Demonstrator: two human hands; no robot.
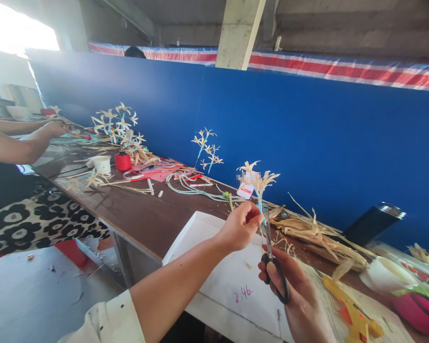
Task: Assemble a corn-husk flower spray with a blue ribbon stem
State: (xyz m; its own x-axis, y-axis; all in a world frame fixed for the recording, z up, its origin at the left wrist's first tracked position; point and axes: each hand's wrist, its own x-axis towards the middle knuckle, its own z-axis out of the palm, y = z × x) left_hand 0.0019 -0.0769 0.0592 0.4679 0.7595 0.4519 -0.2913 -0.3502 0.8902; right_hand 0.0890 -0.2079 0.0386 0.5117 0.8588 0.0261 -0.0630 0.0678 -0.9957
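My left hand (240, 226) pinches the blue-wrapped stem of a small straw flower (258, 181), holding it upright over a white board (232, 276). My right hand (297, 291) grips black-handled scissors (272, 257), with fingers through the loops. The blades point up and meet the stem just below my left fingers. A white tag (245, 190) shows behind the flower.
Dried husk strips (318, 236) lie right of the flower. A yellow glue gun (353, 312), a white tape roll (388, 275) and a pink bowl (420, 312) sit at right. Further left are finished straw flowers (119, 126), a red spool (123, 161) and another person's arms (25, 138).
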